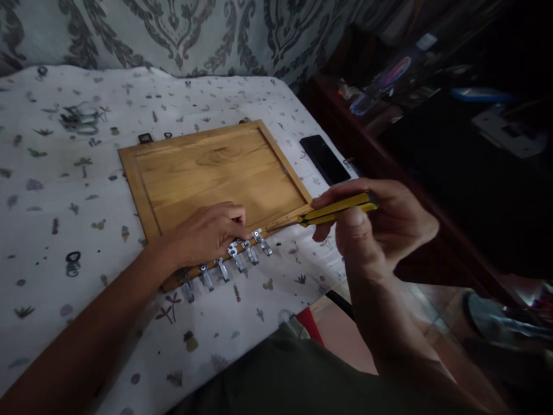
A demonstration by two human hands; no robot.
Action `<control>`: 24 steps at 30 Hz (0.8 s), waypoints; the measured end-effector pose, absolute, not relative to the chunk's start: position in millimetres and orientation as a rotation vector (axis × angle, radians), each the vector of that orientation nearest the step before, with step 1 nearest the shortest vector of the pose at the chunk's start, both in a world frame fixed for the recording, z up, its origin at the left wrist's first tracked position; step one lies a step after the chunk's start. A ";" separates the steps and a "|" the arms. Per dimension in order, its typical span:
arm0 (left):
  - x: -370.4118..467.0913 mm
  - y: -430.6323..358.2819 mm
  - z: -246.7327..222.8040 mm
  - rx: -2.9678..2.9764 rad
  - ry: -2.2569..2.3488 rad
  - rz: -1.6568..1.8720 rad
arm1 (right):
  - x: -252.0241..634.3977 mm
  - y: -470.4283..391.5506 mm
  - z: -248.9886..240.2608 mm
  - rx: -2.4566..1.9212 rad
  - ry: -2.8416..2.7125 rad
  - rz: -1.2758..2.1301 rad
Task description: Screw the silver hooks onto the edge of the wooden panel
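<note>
Phone (324, 158) flanks board (207, 173); far cloth (64, 190) open.

A white cloth (64, 190) printed with small plants and trinkets covers the surface, wrinkled softly and running up to the wall. Behind it hangs a pale fabric (181, 31) patterned with large dark damask scrolls. To the right stands a dark wooden cabinet (389, 155), its top cluttered with blurred packets and a white box, too dim to tell apart. A black phone (325, 159) lies flat near the cloth's edge. The light is low, falling away into shadow on the right.
</note>
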State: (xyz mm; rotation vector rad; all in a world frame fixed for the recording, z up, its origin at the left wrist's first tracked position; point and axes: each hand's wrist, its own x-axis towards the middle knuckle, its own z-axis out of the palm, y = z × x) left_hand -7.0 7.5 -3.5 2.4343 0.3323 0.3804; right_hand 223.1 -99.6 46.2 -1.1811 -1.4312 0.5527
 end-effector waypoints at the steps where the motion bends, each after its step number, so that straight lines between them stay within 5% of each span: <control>1: -6.9 7.3 -3.1 2.426 0.336 0.378 | 221.0 -98.9 45.5 -1.144 -1.433 0.513; 24: -6.6 7.3 -0.5 2.469 0.323 0.356 | 208.3 -94.8 36.9 -1.089 -1.529 0.485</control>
